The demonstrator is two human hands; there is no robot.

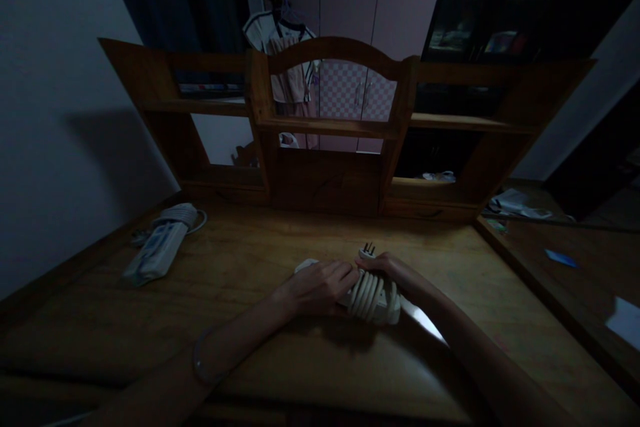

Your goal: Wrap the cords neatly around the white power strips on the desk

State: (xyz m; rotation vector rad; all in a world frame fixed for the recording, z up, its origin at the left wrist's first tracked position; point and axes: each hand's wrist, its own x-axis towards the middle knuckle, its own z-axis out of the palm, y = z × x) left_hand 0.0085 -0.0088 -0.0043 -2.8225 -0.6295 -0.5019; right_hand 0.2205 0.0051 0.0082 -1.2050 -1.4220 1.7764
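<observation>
A white power strip lies near the front of the wooden desk, its thick cord wound several times around one end. My left hand is closed over the strip's body, just left of the coils. With its fingers pinched, my right hand holds the cord's plug, whose metal prongs point up and away from me. The right hand sits directly above the coils. Parts of the strip are hidden under the left hand.
Another power strip with its cord wrapped lies at the desk's left. A wooden shelf unit stands along the back edge. To the right, a lower surface holds a blue card and white paper.
</observation>
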